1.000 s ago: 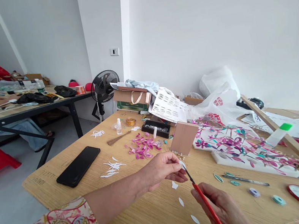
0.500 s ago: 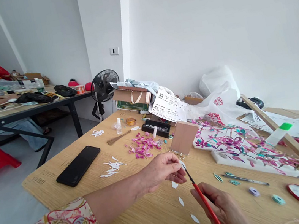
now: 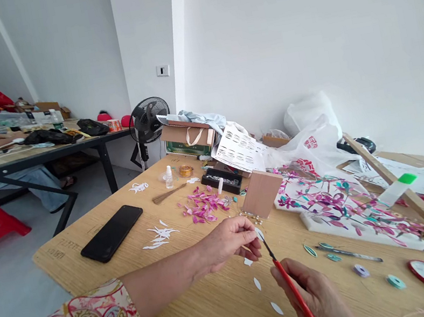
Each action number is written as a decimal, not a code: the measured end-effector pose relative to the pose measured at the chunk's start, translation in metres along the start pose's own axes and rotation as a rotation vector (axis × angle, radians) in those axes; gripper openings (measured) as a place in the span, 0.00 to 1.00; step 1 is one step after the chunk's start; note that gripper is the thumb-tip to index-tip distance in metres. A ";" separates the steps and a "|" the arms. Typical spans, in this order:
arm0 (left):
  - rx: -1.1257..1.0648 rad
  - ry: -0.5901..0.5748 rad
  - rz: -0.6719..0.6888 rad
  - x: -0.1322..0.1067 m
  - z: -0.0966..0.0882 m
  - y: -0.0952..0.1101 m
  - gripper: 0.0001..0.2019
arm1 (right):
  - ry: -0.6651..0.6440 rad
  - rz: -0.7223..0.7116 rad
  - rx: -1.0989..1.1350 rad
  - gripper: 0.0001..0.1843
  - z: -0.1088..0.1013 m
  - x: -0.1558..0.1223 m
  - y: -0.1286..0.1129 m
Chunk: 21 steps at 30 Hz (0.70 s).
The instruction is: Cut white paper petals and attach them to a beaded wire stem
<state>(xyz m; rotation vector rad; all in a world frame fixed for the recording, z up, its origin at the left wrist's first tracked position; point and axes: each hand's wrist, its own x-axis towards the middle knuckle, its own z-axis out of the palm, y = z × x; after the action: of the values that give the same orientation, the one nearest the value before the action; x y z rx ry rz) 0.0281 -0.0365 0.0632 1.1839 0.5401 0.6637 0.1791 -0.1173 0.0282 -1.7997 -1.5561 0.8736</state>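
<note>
Nothing shifts since before | no writing I can read | left hand (image 3: 228, 240) pinches white paper piece (image 3: 258, 234) | right hand (image 3: 321, 298) grips red scissors (image 3: 292, 289), blades at paper

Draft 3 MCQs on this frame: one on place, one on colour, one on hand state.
1. Where does the black phone lie?
A. On the wooden table, left of the pink petal pile
B. On the red stool
C. On top of the flower artwork

2. What colour is the handle of the tool in the right hand?
A. Blue
B. Red
C. Green

3. What is the left hand doing?
A. Lying flat and open on the table
B. Gripping the phone
C. Pinching a small white paper piece at the tool's tip

Answers:
1 A: the phone lies flat on the tabletop, apart from the petals to its right.
2 B: a red shaft runs from the fist up to a dark tip.
3 C: thumb and fingers close on the white scrap where the tip meets it.
</note>
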 end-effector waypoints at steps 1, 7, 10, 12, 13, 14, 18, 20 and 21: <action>0.001 -0.001 -0.001 0.000 0.000 0.000 0.16 | -0.017 -0.003 0.009 0.22 -0.001 0.000 0.001; 0.000 -0.010 -0.015 0.000 -0.002 -0.002 0.16 | -0.082 -0.007 0.091 0.22 -0.003 0.002 0.003; -0.014 -0.026 -0.021 0.000 -0.002 -0.002 0.15 | -0.105 0.009 0.146 0.22 -0.002 0.001 0.001; -0.014 -0.026 -0.020 0.000 -0.002 -0.002 0.15 | -0.114 0.016 0.163 0.22 -0.002 0.000 0.000; -0.013 -0.025 -0.020 -0.001 -0.002 -0.002 0.15 | -0.117 0.019 0.168 0.22 -0.002 0.000 0.000; -0.013 -0.026 -0.020 -0.001 -0.002 -0.001 0.15 | -0.121 0.025 0.173 0.22 -0.002 0.000 -0.001; -0.016 -0.044 -0.018 -0.002 -0.002 -0.001 0.13 | -0.148 0.044 0.182 0.22 -0.004 0.000 -0.001; -0.015 -0.055 -0.018 -0.002 -0.002 -0.001 0.12 | -0.158 0.037 0.177 0.21 -0.004 0.001 -0.001; -0.015 -0.056 -0.018 -0.002 -0.002 -0.001 0.12 | -0.155 0.030 0.174 0.21 -0.004 0.001 0.000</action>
<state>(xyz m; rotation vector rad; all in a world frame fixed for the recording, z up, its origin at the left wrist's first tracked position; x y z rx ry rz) 0.0257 -0.0366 0.0613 1.1792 0.4975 0.6165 0.1823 -0.1164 0.0302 -1.6691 -1.4988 1.1503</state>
